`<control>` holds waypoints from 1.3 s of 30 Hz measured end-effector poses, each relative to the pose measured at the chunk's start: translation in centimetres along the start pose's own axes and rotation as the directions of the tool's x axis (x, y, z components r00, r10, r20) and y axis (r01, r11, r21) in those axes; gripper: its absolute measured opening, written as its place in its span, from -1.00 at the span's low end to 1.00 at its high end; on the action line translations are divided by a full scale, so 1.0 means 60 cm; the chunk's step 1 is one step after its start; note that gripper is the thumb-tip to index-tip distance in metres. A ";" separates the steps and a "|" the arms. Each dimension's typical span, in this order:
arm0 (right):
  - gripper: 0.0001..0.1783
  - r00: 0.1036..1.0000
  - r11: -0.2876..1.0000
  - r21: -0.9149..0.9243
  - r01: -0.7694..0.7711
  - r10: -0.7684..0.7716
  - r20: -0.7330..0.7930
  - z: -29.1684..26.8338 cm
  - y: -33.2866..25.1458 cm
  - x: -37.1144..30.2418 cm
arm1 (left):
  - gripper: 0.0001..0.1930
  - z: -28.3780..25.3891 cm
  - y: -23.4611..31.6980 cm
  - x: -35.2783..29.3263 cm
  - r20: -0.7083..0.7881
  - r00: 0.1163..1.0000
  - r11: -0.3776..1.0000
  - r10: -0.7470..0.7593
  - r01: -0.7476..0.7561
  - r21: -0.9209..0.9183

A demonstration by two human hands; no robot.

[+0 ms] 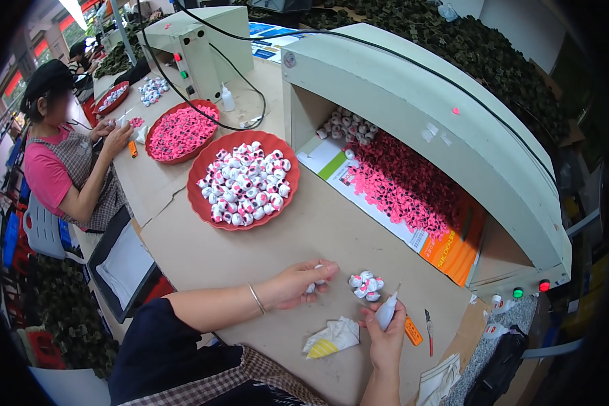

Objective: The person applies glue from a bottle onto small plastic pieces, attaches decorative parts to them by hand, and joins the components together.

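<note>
My left hand (299, 284), with a bracelet at its wrist, has its fingers closed on a small white ball-shaped piece (311, 287), mostly covered by the fingers. My right hand (387, 337) grips a pale squeeze bottle (386, 312) whose thin nozzle points up and away. Between the hands, a bit farther off, lies a cluster of white balls with pink parts (367, 287). A crumpled white and yellow wipe (333, 338) rests on the table just left of my right hand. To its right are an orange utility knife (413, 331) and a slim red-handled blade (429, 331).
A scalloped red bowl (197, 203) of white balls stands left of centre, another red bowl (157, 154) of pink pieces behind it. A pale arched machine (413, 81) shelters pink pieces (402, 196). Black cables (264, 95) hang across. A co-worker (64, 155) sits at the left.
</note>
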State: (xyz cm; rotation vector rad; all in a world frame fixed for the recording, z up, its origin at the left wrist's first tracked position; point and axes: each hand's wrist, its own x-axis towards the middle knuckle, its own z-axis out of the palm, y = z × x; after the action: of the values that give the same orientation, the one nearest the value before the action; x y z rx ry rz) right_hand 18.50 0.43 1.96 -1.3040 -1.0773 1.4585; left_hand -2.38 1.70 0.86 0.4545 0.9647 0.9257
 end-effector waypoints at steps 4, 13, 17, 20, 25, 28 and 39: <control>-0.57 0.995 0.997 0.048 0.053 -0.057 0.084 0.001 -0.007 -0.003 | -0.74 -0.007 0.003 -0.030 0.146 0.981 0.982 -0.128 0.146 -0.116; -0.54 0.903 0.902 0.103 0.419 -0.425 0.052 0.027 0.000 -0.026 | -0.69 0.050 -0.033 -0.018 0.293 0.956 0.998 -0.030 0.047 -0.052; -0.60 0.923 0.910 0.216 0.353 -0.377 0.081 0.029 0.001 -0.017 | -0.67 0.042 -0.054 -0.004 0.365 0.922 0.985 0.126 -0.072 -0.158; -0.61 0.928 0.922 0.193 0.335 -0.359 0.103 0.023 0.002 -0.018 | -0.65 0.045 -0.046 -0.007 0.315 0.948 0.990 0.041 0.003 -0.140; -0.64 0.942 0.957 0.064 0.283 -0.290 0.167 0.018 -0.013 -0.023 | -0.67 0.046 -0.037 -0.008 0.305 0.948 0.996 0.087 -0.083 -0.027; -0.70 0.989 0.983 0.143 0.117 -0.128 0.071 -0.010 -0.027 -0.019 | -0.67 0.037 -0.033 -0.003 0.323 0.946 0.996 0.027 0.004 -0.094; -0.76 0.979 0.966 0.209 0.151 -0.176 0.104 -0.046 -0.058 -0.055 | -0.67 0.041 -0.032 -0.003 0.270 0.963 0.969 -0.008 0.074 -0.234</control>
State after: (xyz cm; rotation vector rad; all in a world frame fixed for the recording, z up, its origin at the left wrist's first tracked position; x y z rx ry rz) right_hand 21.66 -1.78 5.90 -0.9723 -1.0604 1.4940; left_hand 0.57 0.62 0.88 0.3394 0.6037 0.9041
